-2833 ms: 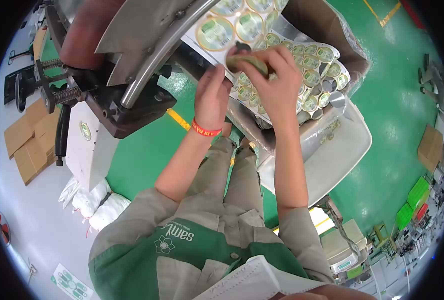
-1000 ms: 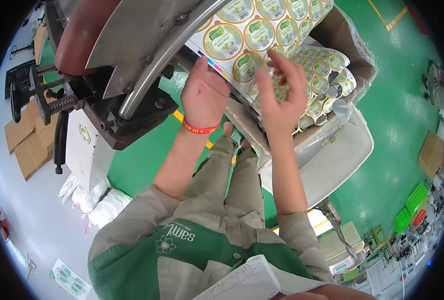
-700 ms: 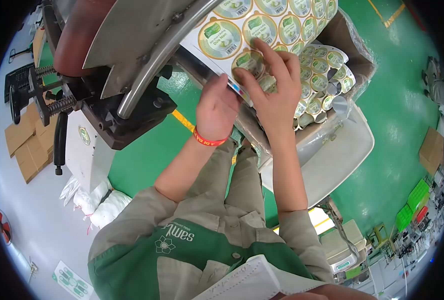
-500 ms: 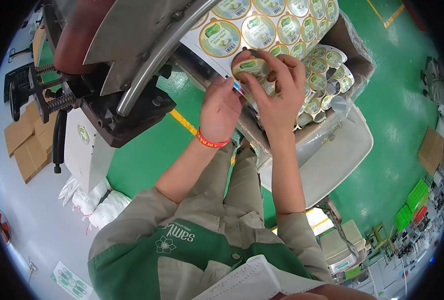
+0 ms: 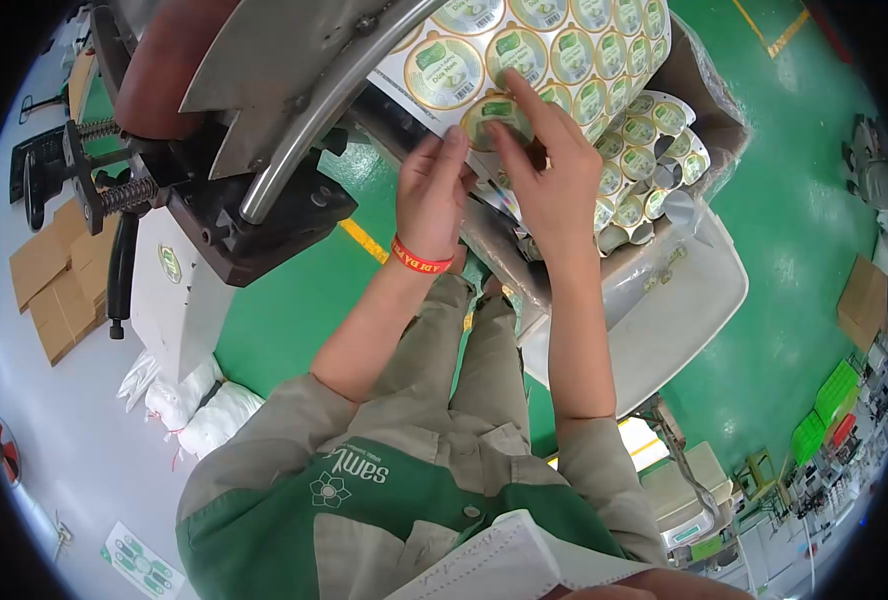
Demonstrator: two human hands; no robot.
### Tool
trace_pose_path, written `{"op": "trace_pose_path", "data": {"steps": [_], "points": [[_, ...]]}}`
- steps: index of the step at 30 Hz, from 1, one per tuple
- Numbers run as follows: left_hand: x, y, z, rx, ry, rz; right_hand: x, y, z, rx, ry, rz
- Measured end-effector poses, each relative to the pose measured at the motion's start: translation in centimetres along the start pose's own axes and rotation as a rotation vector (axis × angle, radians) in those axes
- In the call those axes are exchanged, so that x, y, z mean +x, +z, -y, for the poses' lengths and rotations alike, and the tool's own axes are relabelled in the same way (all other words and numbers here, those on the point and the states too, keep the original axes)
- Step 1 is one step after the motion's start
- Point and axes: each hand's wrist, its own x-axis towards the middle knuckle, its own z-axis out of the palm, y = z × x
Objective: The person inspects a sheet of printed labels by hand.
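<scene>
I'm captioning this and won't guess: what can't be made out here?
- Head view, label sheet: far end cut off by top edge.
- Head view, cardboard box: bottom hidden by printed sheets.
- Head view, left hand: some fingertips hidden, perhaps by the label sheet.
- Head view, labels: smallest print too fine to read.

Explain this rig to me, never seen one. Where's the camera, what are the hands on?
There is no robot: these are a person's bare hands. The only view is from a head-worn camera looking forward and down, so the wearer's shirt shows at the bottom. The left hand, with a red wristband, is at the near edge of a printed label sheet; its grip is partly hidden. The right hand has its thumb over a round label near that edge, index finger extended apart. More round labels lie in a plastic-lined cardboard box. At upper left is a metal machine with coil springs.
</scene>
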Motion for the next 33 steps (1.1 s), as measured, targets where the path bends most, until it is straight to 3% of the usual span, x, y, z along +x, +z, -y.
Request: {"op": "trace_pose_path", "data": {"steps": [3,7,11,15,20,21,27,30,31,33], "points": [[-0.2,-0.5,0.5,-0.005,-0.002,0.105,-0.9,-0.9,-0.2,-0.125,0.012,-0.024],[-0.2,-0.3,0.5,-0.007,0.009,0.126,-0.9,-1.2,0.2,-0.073,0.066,-0.066],[-0.2,-0.2,-0.4,0.03,-0.017,0.173,-1.1,-2.5,-0.6,0.217,0.306,0.054],[1.1,-0.2,-1.8,-0.125,0.098,0.144,0.2,-2.2,-0.4,0.436,0.249,-0.063],[2.3,-1.9,-0.5,0.017,0.07,0.098,0.7,-0.3,-0.5,0.052,0.078,0.086],[1.6,-0.5,-0.7,0.032,0.04,0.022,0.3,-0.2,-0.7,-0.011,0.054,0.066],[1.3,-0.8,-0.5,-0.001,0.051,0.126,-1.0,-0.4,-1.3,-0.032,0.043,-0.023],[0.5,0.9,-1.2,-0.029,0.048,0.069,-1.8,-1.5,-1.1,0.046,0.061,-0.061],[0.9,-0.2,-1.4,-0.004,0.042,0.167,-2.3,-2.4,-1.2,0.085,0.047,-0.087],[0.9,-0.2,-1.7,-0.048,0.035,0.139,-4.7,-3.9,-2.9,0.392,0.137,-0.397]]}}
